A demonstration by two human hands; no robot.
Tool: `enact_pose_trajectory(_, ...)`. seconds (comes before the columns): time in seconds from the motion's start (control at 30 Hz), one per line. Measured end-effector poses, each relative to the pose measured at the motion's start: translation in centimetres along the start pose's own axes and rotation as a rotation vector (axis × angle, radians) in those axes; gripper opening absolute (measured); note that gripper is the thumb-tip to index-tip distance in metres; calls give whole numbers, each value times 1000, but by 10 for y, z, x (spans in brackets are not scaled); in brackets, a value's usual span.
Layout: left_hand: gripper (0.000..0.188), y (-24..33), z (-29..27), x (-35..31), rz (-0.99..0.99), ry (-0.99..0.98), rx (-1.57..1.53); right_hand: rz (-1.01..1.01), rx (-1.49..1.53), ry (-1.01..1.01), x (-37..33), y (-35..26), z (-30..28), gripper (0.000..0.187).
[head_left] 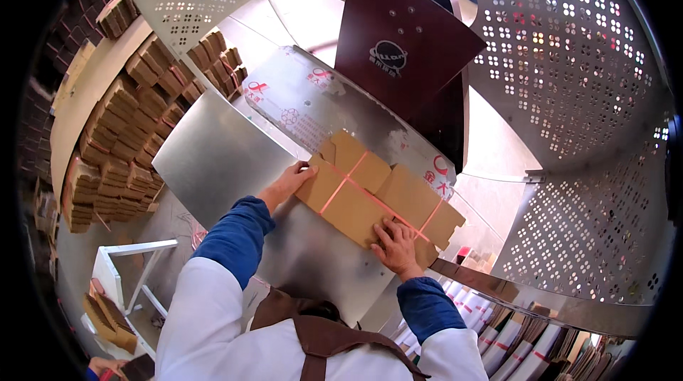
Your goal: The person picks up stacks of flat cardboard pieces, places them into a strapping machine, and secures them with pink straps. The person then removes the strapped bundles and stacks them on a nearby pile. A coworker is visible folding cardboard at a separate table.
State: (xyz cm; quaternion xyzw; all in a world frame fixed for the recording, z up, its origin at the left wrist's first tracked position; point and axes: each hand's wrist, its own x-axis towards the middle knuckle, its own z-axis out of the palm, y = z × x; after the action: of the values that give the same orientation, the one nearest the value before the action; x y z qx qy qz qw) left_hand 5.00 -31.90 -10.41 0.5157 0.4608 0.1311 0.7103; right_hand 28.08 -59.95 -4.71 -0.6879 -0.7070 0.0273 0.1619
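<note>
1. A flat bundle of brown corrugated cardboard blanks (380,199), tied with thin pink strapping that crosses its top, lies on a shiny sheet-metal desk (213,160) in the middle of the scene, turned at a slant so that its long side runs from far left to near right.
2. The left hand (290,182) rests with its fingers flat against the bundle's left end, touching the edge; it presses rather than grips.
3. The right hand (395,247) lies palm down on the bundle's near edge, fingers spread on the top sheet and bent over the edge, pressing it rather than closing round it.
4. Both forearms wear blue sleeves under a white coat, with brown apron straps at the chest.
5. Just beyond the bundle stands a dark maroon panel (405,39) of a machine, upright, with a clear plate below it.
6. Perforated metal guards (569,61) curve round the far and right sides.
7. To the left, well apart from the hands, stacks of tied brown cardboard bundles (128,139) are piled in rows.
8. Near left stands a white metal frame (121,274).
9. At the near right, below a metal rail, flat white-and-red packs (512,345) stand on edge in a row.
</note>
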Motion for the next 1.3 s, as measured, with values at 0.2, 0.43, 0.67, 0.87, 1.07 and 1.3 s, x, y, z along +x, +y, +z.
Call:
enact_pose_trajectory(0.2, 64, 2, 1, 1, 22, -41, 25, 19, -23, -5, -4, 0, 1, 51)
enact_pose_trajectory(0.43, 59, -8, -6, 19, 11, -80, 19, 21, -46, -11, 2, -2, -11, 49)
enact_pose_trajectory(0.67, 63, -8, -4, 25, 68, -125, 16, 125, 110, 175, -9, 14, -14, 48)
enact_pose_trajectory(0.87, 70, 11, 1, 12, 35, -108, 62, 1030, -113, 642, -13, 69, -13, 71)
enact_pose_trajectory(1.07, 69, 35, 6, -6, 5, -138, 19, 1157, 172, 497, -21, 108, 1, 71)
enact_pose_trajectory(1.3, 74, 42, -43, -137, 103, -24, -192, 965, 243, 345, 24, 45, -23, 73)
